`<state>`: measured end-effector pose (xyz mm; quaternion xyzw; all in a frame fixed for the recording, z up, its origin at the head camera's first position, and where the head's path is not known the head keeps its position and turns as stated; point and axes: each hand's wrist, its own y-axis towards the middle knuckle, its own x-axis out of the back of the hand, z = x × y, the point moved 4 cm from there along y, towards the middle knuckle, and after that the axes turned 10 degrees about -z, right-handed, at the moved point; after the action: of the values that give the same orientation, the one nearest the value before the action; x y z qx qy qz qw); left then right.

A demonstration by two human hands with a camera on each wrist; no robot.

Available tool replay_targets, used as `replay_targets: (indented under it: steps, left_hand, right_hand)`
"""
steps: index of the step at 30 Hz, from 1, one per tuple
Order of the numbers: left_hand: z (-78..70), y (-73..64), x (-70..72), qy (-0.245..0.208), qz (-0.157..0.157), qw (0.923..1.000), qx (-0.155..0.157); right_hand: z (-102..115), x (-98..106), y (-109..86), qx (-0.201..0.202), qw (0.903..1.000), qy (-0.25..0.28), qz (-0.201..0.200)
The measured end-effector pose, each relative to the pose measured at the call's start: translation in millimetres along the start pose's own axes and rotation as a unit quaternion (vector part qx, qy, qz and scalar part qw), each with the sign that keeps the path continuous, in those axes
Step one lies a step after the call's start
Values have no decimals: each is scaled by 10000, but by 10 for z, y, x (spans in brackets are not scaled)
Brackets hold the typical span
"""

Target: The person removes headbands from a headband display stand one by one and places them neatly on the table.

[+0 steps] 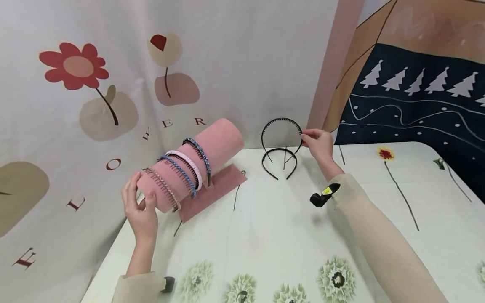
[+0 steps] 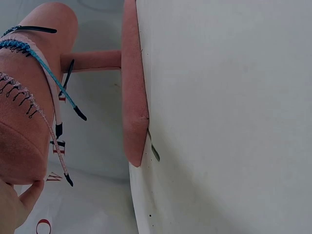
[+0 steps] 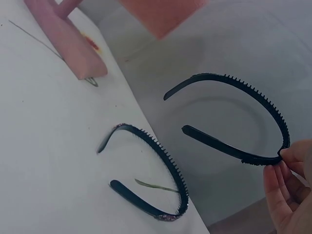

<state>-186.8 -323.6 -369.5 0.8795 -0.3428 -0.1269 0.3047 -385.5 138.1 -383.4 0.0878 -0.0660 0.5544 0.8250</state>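
Note:
My left hand (image 1: 142, 212) grips the near end of a pink padded headband stand (image 1: 223, 141), thumb on one side and fingers on the other. Several headbands circle its roll: a pale braided one (image 1: 163, 185), a blue braided one (image 1: 181, 171), a whitish one (image 1: 188, 160) and a glittery blue one (image 1: 201, 152). At the back of the table, my right hand (image 1: 320, 145) pinches one side of a black toothed headband (image 3: 253, 90), held raised with its ends downward. A second dark headband (image 3: 170, 161), glittery in places, lies on the table just below it.
The stand's flat pink base (image 1: 216, 193) rests on the white flower-print tablecloth (image 1: 257, 244). Behind the table hangs a pale curtain (image 1: 246, 63) with flowers and letters. A dark cloth with white trees (image 1: 417, 101) hangs at the back right.

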Motion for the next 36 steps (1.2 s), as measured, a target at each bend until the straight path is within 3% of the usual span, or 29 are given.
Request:
replay_targets:
  steps: [17,26,36]
  left_hand:
    - [-65,-17,-9,-20,43,10000,-57]
    - [-52,-13,35,192,66,9998,85]
    - [-9,-12,32,59,35,10000,-30]
  right_hand:
    - [-172,263,7,-153,9991,-403,10]
    - [-249,343,59,-166,9975,-691,-7]
    - [-393,500,168,-160,9959,-893,-20]
